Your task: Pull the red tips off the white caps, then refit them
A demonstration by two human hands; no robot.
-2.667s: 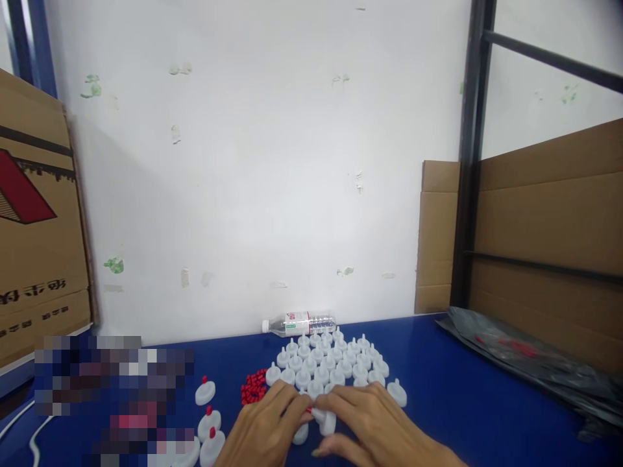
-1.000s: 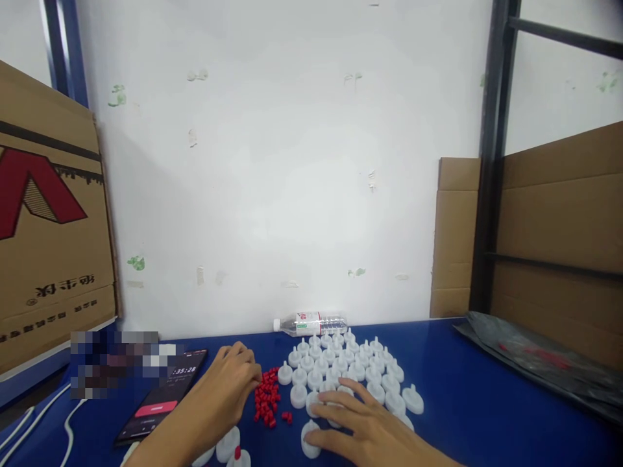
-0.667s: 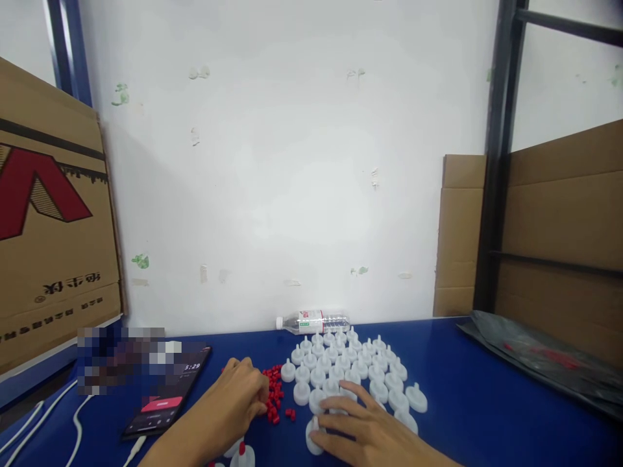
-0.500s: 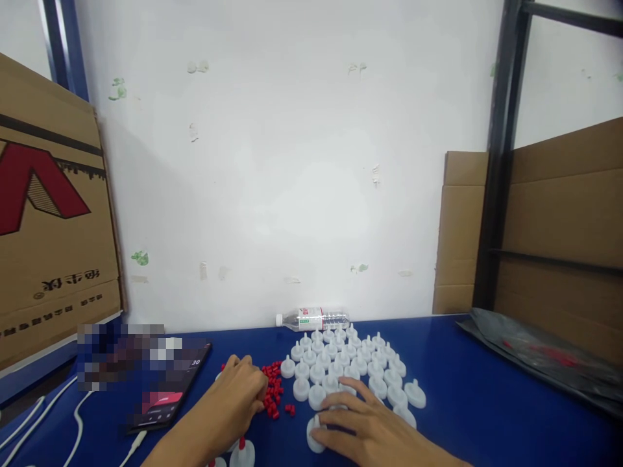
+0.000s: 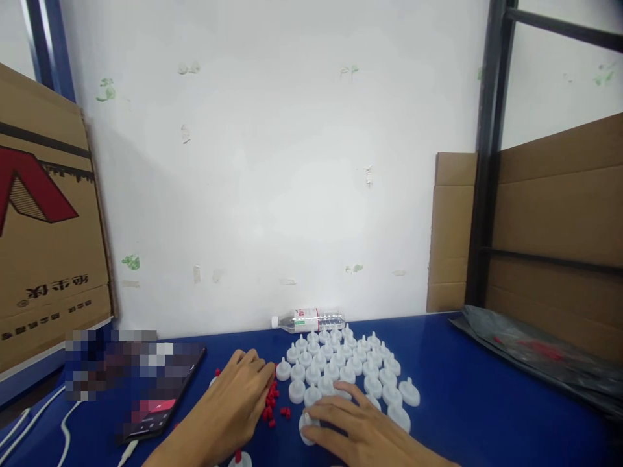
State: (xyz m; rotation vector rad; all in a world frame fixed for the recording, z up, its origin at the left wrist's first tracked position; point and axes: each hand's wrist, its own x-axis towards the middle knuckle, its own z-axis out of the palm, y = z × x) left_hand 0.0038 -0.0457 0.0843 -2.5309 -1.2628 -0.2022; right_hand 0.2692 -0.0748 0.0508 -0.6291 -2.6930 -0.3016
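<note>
Pinching at red plugs (image 5: 270,403), left hand (image 5: 238,399); right hand (image 5: 348,425) grips white cap (image 5: 306,429). Risk: plugs scatter toward 9 o'clock.

The white caps (image 5: 341,373) look like smooth, matt moulded plastic, as do the small red plugs (image 5: 271,403). The blue tabletop (image 5: 462,395) has a faint sheen. The water bottle (image 5: 307,320) is clear glossy plastic, the phone (image 5: 160,395) glossy-faced, the boxes (image 5: 555,233) matt brown cardboard, the dark bag (image 5: 535,357) crinkled shiny film.
</note>
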